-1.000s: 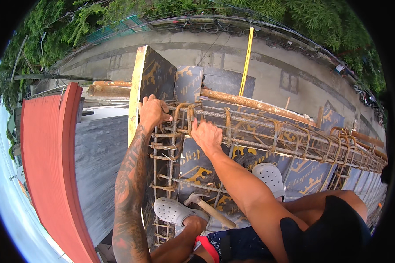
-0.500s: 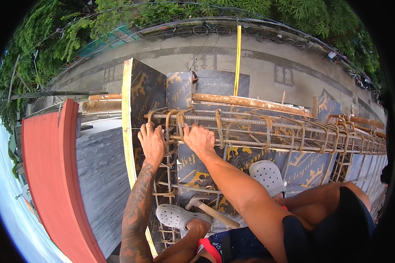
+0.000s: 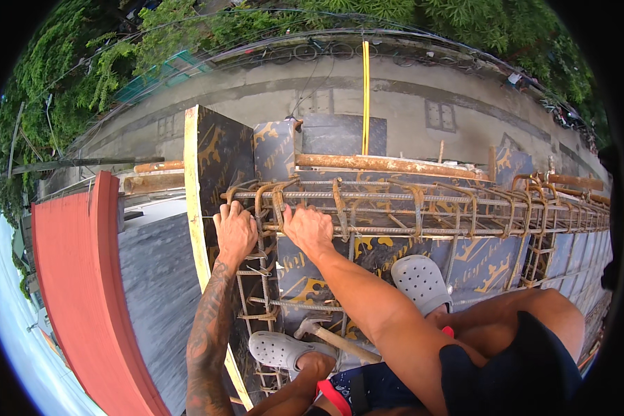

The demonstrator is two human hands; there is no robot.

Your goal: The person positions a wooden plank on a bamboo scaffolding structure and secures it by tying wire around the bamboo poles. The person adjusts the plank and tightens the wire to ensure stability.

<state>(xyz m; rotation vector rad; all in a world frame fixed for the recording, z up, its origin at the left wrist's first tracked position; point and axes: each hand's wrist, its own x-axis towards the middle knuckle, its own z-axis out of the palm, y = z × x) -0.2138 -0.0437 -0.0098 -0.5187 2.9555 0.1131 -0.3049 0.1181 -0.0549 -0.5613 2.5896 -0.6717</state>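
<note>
A long rebar cage of ribbed bars and rusty bent stirrups runs left to right in front of me. My left hand is closed over the cage's left end, fingers curled down and partly hidden, beside the dark form panel. To its right, my right hand is closed round the near lower bar by a stirrup, thumb up toward the upper bar. A claw hammer with a wooden handle lies below, between my feet in grey clogs.
An upright rebar column stands under the cage's left end. Rusty pipes lie along the far side. A yellow strip reaches out toward the street, far below. The red roof edge lies left.
The view has tilted slightly, so the cage's left end and the hands sit a little lower. Both hands keep their places on the cage.
</note>
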